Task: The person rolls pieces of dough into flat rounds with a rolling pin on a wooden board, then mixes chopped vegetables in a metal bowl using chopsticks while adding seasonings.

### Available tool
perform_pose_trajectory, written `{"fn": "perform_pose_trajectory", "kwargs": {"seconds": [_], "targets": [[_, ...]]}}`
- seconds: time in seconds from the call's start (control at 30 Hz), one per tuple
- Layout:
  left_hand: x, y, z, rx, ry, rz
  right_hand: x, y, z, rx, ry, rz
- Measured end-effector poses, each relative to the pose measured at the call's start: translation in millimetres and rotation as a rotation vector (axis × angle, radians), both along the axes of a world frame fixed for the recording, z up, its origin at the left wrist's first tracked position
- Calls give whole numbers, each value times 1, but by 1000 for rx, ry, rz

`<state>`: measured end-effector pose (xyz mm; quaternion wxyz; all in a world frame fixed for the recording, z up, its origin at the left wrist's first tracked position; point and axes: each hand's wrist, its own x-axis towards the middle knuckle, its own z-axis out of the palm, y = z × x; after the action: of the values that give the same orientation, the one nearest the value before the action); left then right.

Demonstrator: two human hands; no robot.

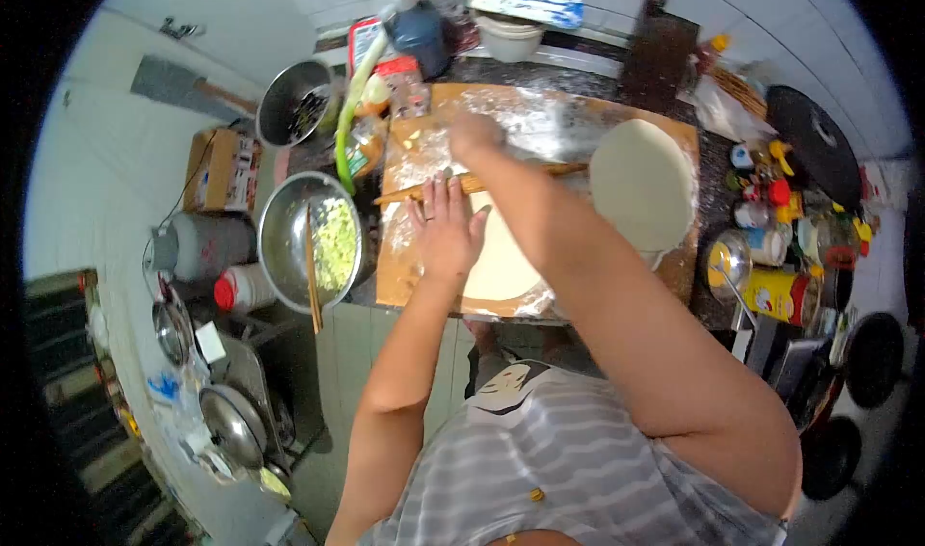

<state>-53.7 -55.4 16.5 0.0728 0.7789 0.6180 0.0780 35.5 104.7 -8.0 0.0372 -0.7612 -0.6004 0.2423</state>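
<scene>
My left hand [448,230] lies flat with its fingers stretched over a wooden rolling pin [472,184]. Beneath the pin and that hand is a rolled-out dough sheet [501,262], partly covered by my right forearm. My right hand [474,139] reaches across, past the pin, over the floury far left part of the wooden board [400,271]. Motion smears its fingers, so I cannot make out a hold. Small pale bits [411,141] lie on the board near it. At the board's right side rests a second round dough sheet [641,185].
Left of the board stands a steel bowl [279,223] with chopped greens [337,242] and chopsticks [311,266]. Behind it are a steel pot [289,107], a long green onion [358,93] and a dark jug [419,40]. Bottles and jars [768,245] crowd the right side.
</scene>
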Motion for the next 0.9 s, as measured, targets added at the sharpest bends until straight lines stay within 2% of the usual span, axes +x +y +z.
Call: {"fn": "perform_pose_trajectory", "kwargs": {"seconds": [0.03,0.07,0.1,0.13,0.17,0.2,0.3,0.37,0.47,0.57,0.6,0.67,0.7,0.73,0.83,0.87,0.9], "targets": [[1,0,2,-17,14,-17,1,-4,9,51,-23,41],[4,-1,6,85,44,-15,3,-10,17,100,-50,74],[2,1,3,62,49,-35,0,-10,10,108,170,-135],[2,0,5,11,129,-46,3,-16,24,53,107,-104],[1,-1,11,-16,126,-85,0,-12,12,38,159,-180],[2,-3,11,-31,176,-100,-1,-9,0,46,150,-87],[1,-5,9,-29,126,-151,4,-16,33,-3,207,-135],[1,-11,12,26,123,-188,-4,-2,1,124,168,-12],[-3,-15,7,66,54,-211,16,-13,47,195,-37,474],[-2,-14,12,18,97,-201,44,-28,66,523,-203,624],[-5,-12,6,77,126,-220,63,-37,71,565,-56,575],[-5,-9,11,26,117,-207,126,-97,115,458,-51,413],[-3,-5,12,4,107,-201,161,-136,116,660,-54,290],[-7,-2,3,64,96,-233,194,-164,122,521,-76,63],[-6,-3,9,79,95,-249,312,-287,123,563,-460,-226],[-7,-1,9,72,93,-250,309,-316,181,420,-211,-648],[-9,0,3,104,59,-249,332,-351,187,437,-714,-294]]}}
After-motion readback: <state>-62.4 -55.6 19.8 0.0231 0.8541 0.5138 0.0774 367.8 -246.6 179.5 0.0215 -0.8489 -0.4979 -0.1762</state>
